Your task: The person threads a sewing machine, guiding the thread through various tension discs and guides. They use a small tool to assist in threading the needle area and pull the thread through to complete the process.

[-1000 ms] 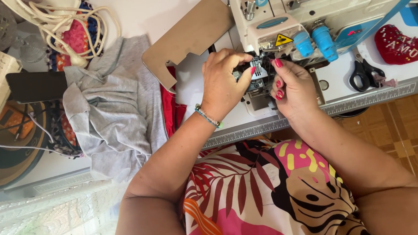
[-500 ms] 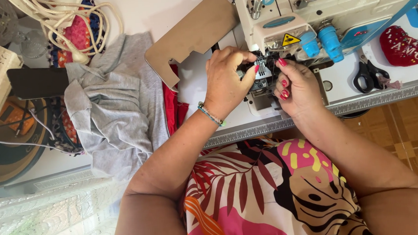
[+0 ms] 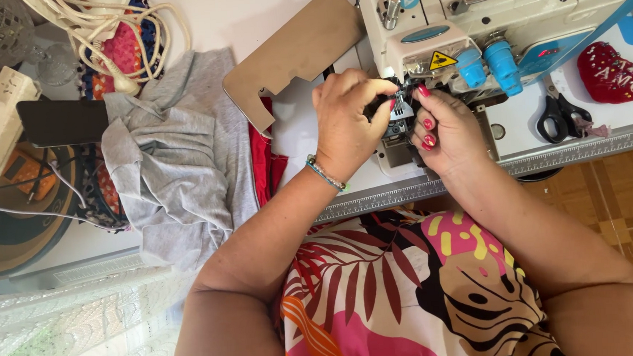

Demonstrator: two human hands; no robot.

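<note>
A white and blue overlock sewing machine [image 3: 496,17] stands on the white table [image 3: 293,136]. Both hands meet at its presser foot [image 3: 399,110], a small metal part under the needle area. My left hand [image 3: 346,122], with a beaded bracelet at the wrist, pinches at the foot from the left. My right hand [image 3: 447,131], nails painted red, has its fingertips on the foot from the right. Whatever the fingers pinch is hidden between them. The machine's tan swing-out cover [image 3: 292,53] stands open to the left.
Grey fabric [image 3: 178,156] lies bunched at the left, red fabric [image 3: 265,162] beside it. Black scissors [image 3: 557,115] and a red heart pincushion [image 3: 614,72] sit at the right. A coiled cream cord [image 3: 113,26], a dark phone [image 3: 61,120] and wires lie far left.
The view has shifted slightly. Both hands stay at the presser foot, with only small finger movements.
</note>
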